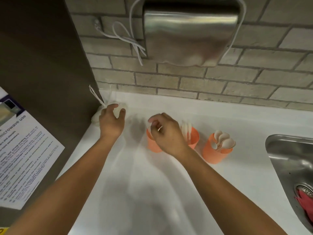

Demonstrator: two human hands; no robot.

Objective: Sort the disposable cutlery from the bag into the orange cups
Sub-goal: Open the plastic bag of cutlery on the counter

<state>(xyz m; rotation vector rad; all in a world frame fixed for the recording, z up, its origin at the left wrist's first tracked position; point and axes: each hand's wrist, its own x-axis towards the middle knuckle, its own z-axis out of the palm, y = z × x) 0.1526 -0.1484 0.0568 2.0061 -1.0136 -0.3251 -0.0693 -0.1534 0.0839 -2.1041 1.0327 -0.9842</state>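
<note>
The person's left hand (111,122) gripped the white bag (96,118) in the back corner of the desk (220,119), fingers curled around its bunched top. The right hand (166,134) hovered over the leftmost orange cup (152,145), its fingers narrowed in a pinch on a pale cutlery piece (149,124) too blurred to name. It looked like the drop-off step, with the middle cup (194,139) and the spoon cup (215,153) already stocked. The next move would call for letting that piece slide upright into the cup without tipping it.
</note>
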